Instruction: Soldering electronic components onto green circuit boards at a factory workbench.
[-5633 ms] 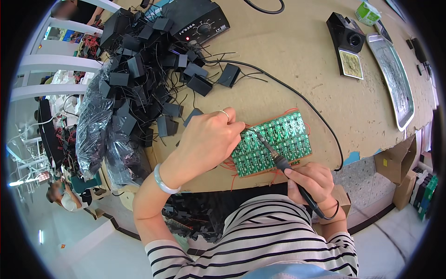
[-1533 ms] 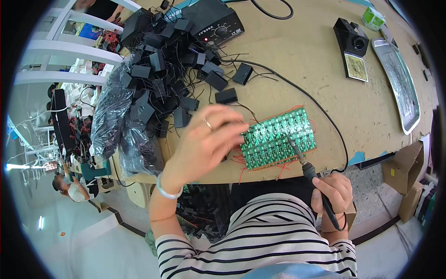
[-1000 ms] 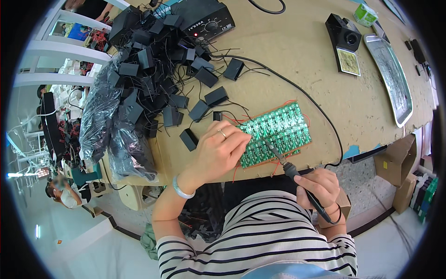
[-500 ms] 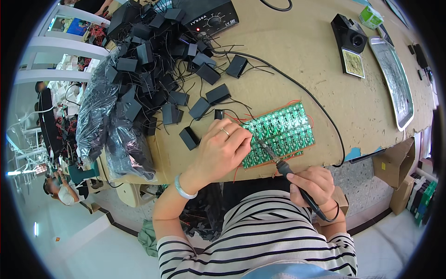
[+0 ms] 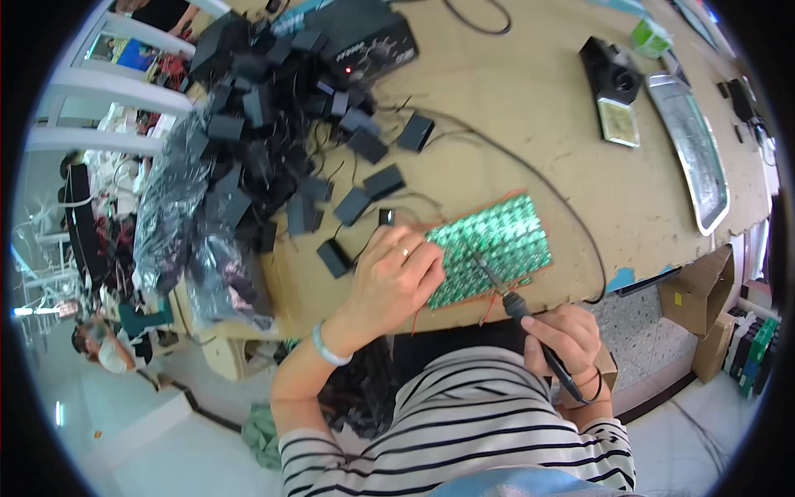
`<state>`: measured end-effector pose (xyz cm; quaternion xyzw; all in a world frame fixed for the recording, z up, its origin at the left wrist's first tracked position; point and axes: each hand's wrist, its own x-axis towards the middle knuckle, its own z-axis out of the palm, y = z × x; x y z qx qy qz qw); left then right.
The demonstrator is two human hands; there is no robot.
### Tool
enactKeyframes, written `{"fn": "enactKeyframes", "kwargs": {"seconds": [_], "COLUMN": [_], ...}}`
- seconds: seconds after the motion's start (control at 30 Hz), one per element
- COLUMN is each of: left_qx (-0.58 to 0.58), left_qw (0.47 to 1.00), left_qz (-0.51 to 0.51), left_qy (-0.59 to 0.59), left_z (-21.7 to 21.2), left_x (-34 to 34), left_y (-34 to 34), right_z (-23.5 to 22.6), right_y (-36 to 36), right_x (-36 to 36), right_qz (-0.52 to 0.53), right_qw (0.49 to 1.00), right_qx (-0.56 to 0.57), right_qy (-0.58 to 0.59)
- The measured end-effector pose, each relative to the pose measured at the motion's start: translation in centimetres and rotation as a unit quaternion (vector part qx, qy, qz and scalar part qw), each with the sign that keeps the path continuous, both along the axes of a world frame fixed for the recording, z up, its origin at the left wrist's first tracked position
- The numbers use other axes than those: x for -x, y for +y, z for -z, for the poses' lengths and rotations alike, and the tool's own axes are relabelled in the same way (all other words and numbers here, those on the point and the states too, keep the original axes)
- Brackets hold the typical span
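Note:
A green circuit board panel (image 5: 522,222) with rows of silvery solder spots and red wires at its edges lies near the table's front edge. My left hand (image 5: 396,269) rests at the panel's left side, thumb and fingers pinched together; what they hold is hidden. In my right hand (image 5: 567,338) is a soldering iron (image 5: 515,306), gripped by its dark handle. Its metal tip points up and left over the panel's middle; whether it touches is too blurred to tell. A small black box (image 5: 334,258) with a dark lead sits just left of my left hand.
Black boxes with leads (image 5: 290,141) are heaped at the left beside plastic bags (image 5: 224,265). Behind them stands a black control unit (image 5: 368,41) with a red light. A black stand with a yellowish pad (image 5: 619,123) and a metal tray (image 5: 691,153) lie at the right. A cable (image 5: 542,178) curves past the panel.
The whole view has shifted slightly and blurred. The iron's tip has drawn a little to the right over the panel, away from my left fingers. Both hands keep their grips.

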<state>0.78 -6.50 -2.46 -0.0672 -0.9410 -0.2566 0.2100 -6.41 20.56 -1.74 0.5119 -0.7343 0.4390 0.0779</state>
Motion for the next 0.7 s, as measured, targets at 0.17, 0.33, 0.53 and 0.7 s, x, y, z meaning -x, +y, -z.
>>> {"fn": "enactKeyframes", "kwargs": {"seconds": [0.17, 0.33, 0.53, 0.7], "left_qx": [0.001, -0.027, -0.006, 0.003], "left_qw": [0.999, 0.998, 0.999, 0.997], "left_qz": [-0.022, -0.034, -0.018, -0.034], "left_qy": [-0.040, -0.046, -0.039, -0.065], "left_z": [1.0, -0.2, 0.0, -0.1], "left_x": [-0.5, -1.3, -1.1, -1.8], "left_y": [-0.1, 0.2, 0.3, 0.6], "right_z": [2.3, 1.7, 1.7, 1.7], "right_y": [-0.2, -0.3, 0.2, 0.4], "right_x": [0.7, 0.3, -0.4, -0.3], "right_qz": [0.042, 0.046, 0.051, 0.047], "right_qw": [0.997, 0.996, 0.995, 0.996], "right_qx": [0.068, 0.075, 0.081, 0.071], "right_qy": [0.003, 0.032, 0.034, 0.029]}}
